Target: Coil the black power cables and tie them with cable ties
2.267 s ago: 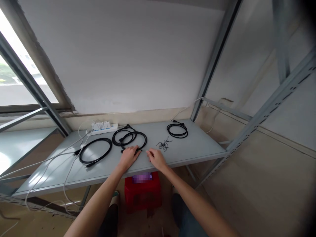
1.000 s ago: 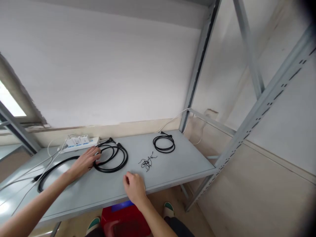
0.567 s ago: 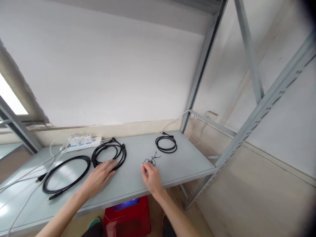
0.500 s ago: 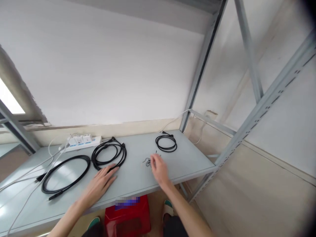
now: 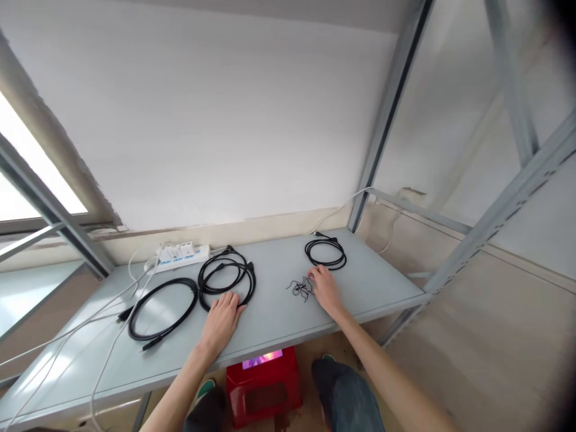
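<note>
Left hand (image 5: 222, 318) lies released against the cable coil (image 5: 227, 281); right hand (image 5: 324, 288) (also empty) seemingly touches twist ties (image 5: 299, 288).

A loose tangle of thin black twist ties (image 5: 300, 288) lies flat just left of the right fingers (image 5: 315, 276). A doubled black cable coil (image 5: 226, 278) lies flat, touching the left fingertips (image 5: 228, 298).

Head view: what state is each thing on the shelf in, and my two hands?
Left hand, open, flat on the shelf, fingers at the double coil near edge.
Right hand, open, beside the twist ties.
Large cable, one loose loop, flat.
Double coil, coiled, flat.
Small coil, tightly coiled, flat.
Twist ties, loose pile.
Power strip, chargers plugged in.
</note>
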